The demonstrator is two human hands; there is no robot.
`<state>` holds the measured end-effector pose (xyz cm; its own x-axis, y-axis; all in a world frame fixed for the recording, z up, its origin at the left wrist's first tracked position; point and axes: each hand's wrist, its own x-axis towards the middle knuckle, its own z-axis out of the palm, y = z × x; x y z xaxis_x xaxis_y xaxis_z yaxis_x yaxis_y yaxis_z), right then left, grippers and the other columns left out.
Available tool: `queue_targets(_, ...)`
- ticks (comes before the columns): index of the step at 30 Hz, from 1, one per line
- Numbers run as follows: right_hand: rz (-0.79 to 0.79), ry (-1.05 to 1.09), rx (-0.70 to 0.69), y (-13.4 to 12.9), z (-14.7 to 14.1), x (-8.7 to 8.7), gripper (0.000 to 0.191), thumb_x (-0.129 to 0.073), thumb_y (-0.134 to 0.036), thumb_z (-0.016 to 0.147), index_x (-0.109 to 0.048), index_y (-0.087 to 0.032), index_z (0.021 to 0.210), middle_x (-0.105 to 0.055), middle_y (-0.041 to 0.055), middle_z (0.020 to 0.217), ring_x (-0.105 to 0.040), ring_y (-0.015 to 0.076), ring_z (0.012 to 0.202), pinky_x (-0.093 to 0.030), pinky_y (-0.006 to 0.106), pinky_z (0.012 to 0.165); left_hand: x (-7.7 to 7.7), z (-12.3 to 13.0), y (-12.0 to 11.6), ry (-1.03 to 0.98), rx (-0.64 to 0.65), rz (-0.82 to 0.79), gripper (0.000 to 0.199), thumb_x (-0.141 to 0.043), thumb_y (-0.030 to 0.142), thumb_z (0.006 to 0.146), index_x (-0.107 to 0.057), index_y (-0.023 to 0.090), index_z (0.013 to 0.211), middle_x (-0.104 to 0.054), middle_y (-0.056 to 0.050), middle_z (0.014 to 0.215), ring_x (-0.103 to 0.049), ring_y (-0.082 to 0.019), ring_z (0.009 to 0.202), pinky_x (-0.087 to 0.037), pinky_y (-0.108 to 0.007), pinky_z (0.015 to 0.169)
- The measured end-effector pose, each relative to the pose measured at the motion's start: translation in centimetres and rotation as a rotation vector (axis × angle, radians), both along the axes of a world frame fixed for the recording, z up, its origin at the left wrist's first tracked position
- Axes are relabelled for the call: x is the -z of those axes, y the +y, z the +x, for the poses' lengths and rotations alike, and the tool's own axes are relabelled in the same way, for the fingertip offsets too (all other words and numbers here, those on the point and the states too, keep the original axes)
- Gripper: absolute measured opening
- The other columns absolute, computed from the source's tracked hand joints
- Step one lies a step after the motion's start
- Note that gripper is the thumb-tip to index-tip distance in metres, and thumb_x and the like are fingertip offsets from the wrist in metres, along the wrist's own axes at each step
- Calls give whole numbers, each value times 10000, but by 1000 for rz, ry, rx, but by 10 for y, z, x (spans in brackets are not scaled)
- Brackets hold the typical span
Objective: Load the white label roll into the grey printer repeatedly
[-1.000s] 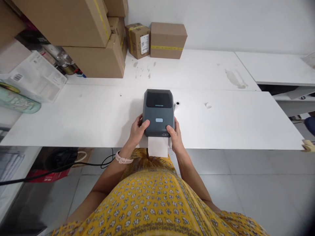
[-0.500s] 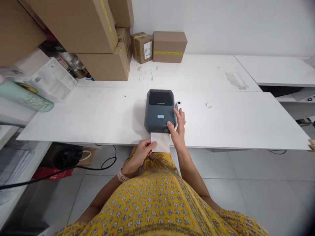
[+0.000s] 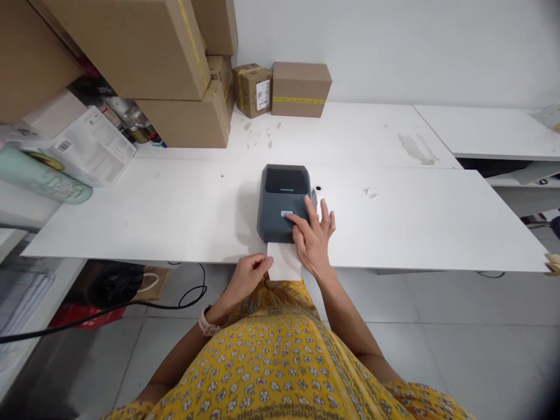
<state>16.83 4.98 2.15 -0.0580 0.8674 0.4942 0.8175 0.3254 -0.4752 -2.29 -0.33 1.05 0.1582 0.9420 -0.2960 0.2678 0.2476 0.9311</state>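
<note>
Head cam: L hand [image 3: 249, 274] pinching L edge of white paper [image 3: 283, 263], R hand [image 3: 313, 240] unclenched w/ index tip at lt-blue btn [image 3: 285, 213] atop dk printer [image 3: 272, 226], nr front edge of wht table [image 3: 402, 227].

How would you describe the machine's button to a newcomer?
On the white table, near its front edge, sits a dark grey machine. On top, in front of the black panel, is the button, at a fingertip of the right hand. Its small pale blue rectangle stands out from its dark surroundings.
</note>
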Motion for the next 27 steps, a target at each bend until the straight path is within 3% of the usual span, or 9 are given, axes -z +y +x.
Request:
queue_targets(3,95,-175,-18,2,1,-9,304,-476,-422,1014,-658,-341,1244,-449,-8,1598,-236,318,1552,-128,601,1238,-10,-7,13,116,-215,289,337,-534,462,948,-581,191,754,-544,19,673,-519,-120,644,-399,-248,596)
queue_targets(5,153,-256,-32,4,3,-17,307,-492,-461,1009,-667,-326,1223,-460,4,1594,-250,320,1548,-126,576,1240,-17,-10,23,179,-295,473,245,-534,420,962,-643,201,975,-657,-31,900,-607,-154,840,-479,-264,702)
queue_targets(8,191,-314,-40,9,2,-26,287,-488,-452,1017,-681,-310,1174,-481,1,1582,-269,313,1543,-131,553,1243,-23,-9,38,274,-249,686,341,-552,378,962,-583,224,1264,-645,-100,1260,-595,-214,1167,-537,-350,904)
queue_targets(11,201,-283,-42,15,-2,-25,243,-492,-405,1023,-686,-298,1121,-529,-11,1546,-295,289,1537,-139,535,1249,-22,-2,47,371,-134,788,490,-557,358,965,-458,239,1430,-536,-135,1465,-488,-259,1376,-470,-474,1096)
queue_targets(16,141,-204,-62,23,-6,-11,223,-470,-331,1032,-682,-277,989,-577,-29,1501,-276,280,1549,-114,565,1252,-14,8,54,386,-44,789,661,-551,393,969,-277,254,1554,-394,-164,1595,-377,-293,1493,-388,-527,1189)
queue_targets(21,134,-213,-81,26,-6,-14,198,-505,-369,1023,-658,-269,946,-588,-30,1490,-276,292,1548,-99,586,1248,-8,9,52,274,-54,693,737,-575,418,955,-218,272,1583,-334,-156,1638,-348,-297,1514,-372,-515,1207)
queue_targets(27,222,-170,-25,17,-10,-3,155,-535,-334,1007,-659,-277,1081,-653,-2,1415,-408,258,1477,-167,535,1239,-3,6,43,196,-63,543,803,-604,464,932,-194,280,1597,-285,-143,1669,-328,-314,1524,-352,-530,1221)
